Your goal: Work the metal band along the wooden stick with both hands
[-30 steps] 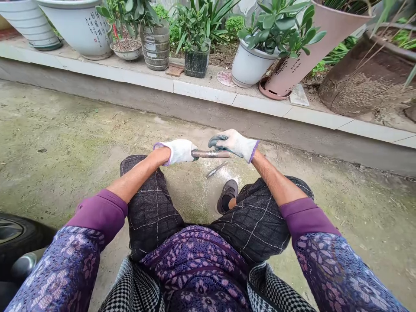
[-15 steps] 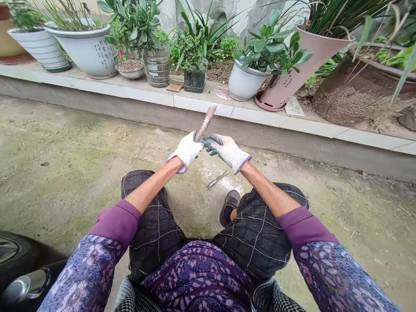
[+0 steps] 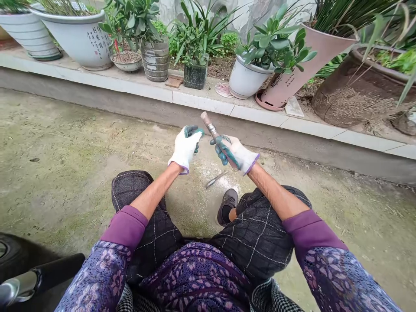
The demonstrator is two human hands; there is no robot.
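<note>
Both my hands wear white work gloves with dark green coated fingers and purple cuffs. In front of me, my right hand [image 3: 232, 151] is wrapped round a brown stick-like handle [image 3: 208, 120]. Silvery wire or a metal band circles this handle near its pale, blunt upper end, which tilts up and left. Just left of it, apart from the handle, my left hand [image 3: 187, 145] is loosely curled with its fingers apart; I see nothing in it. Below the hands, a slim grey metal rod [image 3: 215, 180] lies on the ground amid white powder.
Potted plants, among them a white pot [image 3: 248, 78] and a tall pink pot [image 3: 292, 71], line a low tiled ledge [image 3: 201, 102] ahead. My shoe [image 3: 228, 206] is beside the rod. A black tyre [image 3: 19, 255] and a metal cylinder [image 3: 19, 286] are at lower left.
The handle has passed from my left hand to my right and now leans left instead of right. My hands have moved apart.
</note>
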